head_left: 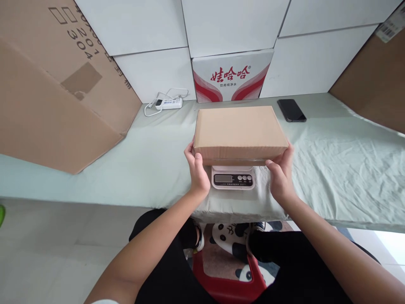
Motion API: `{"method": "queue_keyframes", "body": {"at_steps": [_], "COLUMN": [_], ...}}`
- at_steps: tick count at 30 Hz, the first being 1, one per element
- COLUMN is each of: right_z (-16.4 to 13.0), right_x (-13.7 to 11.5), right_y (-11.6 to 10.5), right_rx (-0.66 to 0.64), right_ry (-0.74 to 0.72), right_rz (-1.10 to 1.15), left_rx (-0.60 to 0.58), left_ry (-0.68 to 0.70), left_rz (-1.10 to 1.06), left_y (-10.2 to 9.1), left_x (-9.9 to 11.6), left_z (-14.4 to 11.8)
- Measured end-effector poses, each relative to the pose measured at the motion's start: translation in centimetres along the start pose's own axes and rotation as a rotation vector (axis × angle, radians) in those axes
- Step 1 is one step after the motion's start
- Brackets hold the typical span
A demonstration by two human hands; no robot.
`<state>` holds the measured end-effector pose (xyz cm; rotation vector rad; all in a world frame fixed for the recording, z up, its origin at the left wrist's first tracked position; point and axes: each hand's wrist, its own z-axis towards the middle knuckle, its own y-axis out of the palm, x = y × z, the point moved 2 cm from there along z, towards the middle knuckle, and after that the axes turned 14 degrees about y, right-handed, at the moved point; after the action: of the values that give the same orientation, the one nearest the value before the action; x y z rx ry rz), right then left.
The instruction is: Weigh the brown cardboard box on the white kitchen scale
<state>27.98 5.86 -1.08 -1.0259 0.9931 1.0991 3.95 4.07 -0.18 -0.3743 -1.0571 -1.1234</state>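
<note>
A closed brown cardboard box (240, 128) sits in the middle of the view, over a small white kitchen scale (233, 181). My left hand (198, 171) is closed on the box's left side, thumb at the front lower corner. At the opposite end, my right hand (281, 175) grips the right front corner, its thumb on the front lower edge. The box covers the scale's platform, so I cannot tell whether it rests there or is held just above. The scale's display and buttons show below the box's front; no digits are readable.
Green cloth covers the table (158, 169). Behind the box stands a white and red printed carton (232, 78) among white boxes. A power strip with a cable (171, 103) lies back left, a black phone (291, 110) back right. Large cardboard boxes (63, 105) flank both sides.
</note>
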Motion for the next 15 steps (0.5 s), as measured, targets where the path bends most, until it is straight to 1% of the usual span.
{"method": "queue_keyframes", "body": {"at_steps": [5, 15], "right_z": [0.17, 0.27], "right_x": [-0.43, -1.04], "right_y": [0.13, 0.23], "right_rx": [-0.005, -0.001], "right_ry": [0.016, 0.022], "right_rz": [0.025, 0.039], "left_rx": [-0.016, -0.027], "left_ry": [-0.055, -0.077], "left_rz": [0.005, 0.015], "left_y": [-0.19, -0.19], "left_x": [-0.16, -0.04], "left_z": [-0.34, -0.48]}}
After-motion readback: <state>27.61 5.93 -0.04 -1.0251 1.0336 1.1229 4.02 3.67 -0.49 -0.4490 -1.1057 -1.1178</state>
